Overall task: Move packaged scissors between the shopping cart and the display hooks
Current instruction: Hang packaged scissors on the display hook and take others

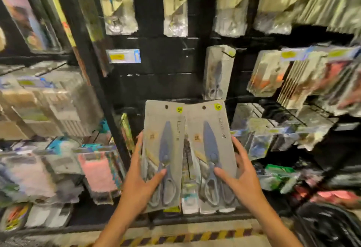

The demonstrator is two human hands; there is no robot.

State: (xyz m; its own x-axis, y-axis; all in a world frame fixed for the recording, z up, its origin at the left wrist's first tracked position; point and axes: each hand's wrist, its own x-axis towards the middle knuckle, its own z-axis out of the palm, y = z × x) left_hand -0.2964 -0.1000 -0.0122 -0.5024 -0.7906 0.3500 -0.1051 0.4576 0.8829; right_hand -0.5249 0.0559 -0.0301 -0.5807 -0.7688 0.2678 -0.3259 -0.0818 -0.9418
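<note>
Under my left thumb [160, 172] sits the handle end of the left scissors pack [163, 154]; thumb on the front face, other fingers curled round the outer card edge, so left hand [139, 183] is clamped on it. Same on the right: right thumb [218, 171] pressed on the front of the right scissors pack [213, 152], fingers wrapped behind its outer edge, right hand [242, 178] gripping. Both packs upright, side by side, inner edges touching near the top, hang holes up.

Above my fingertips, up and slightly right, a display hook [227, 53] carries a matching stack of scissors packs [216, 74]. I judge that's the target. To do it well: free one pack at a time, line its hang hole [204, 107] on the hook tip, slide straight back, don't let the card bend.

Further out, neighbouring hooks hold other blurred packaged goods. Low right of my right wrist, a dark shape [328, 225], maybe the cart; contents can't tell.
</note>
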